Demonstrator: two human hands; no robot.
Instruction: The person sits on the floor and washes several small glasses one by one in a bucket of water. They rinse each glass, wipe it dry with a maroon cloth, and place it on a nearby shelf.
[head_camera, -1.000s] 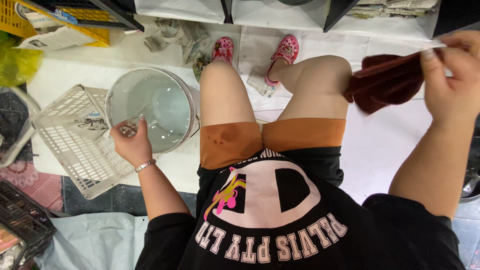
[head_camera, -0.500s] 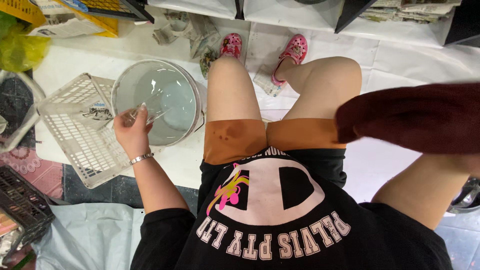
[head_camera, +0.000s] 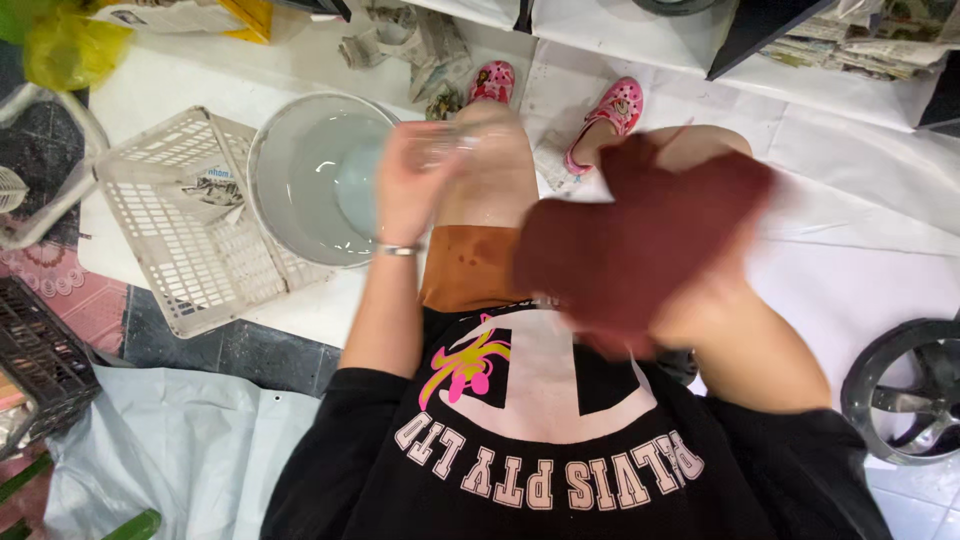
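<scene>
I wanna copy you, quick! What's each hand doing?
Left hand: closed on a blurred clear item.
Right hand: mostly hidden, holding the dark red cloth.

Basin (head_camera: 300, 180) and basket (head_camera: 170, 220) left (open sheet (head_camera: 860, 250) right)

The right hand (head_camera: 690, 310) is almost wholly hidden behind the blurred dark red cloth (head_camera: 640, 240). The left hand (head_camera: 415, 185) is smeared by motion, and whatever clear thing it grips cannot be made out. The black wheel (head_camera: 905, 390) is cut off by the right edge.
</scene>
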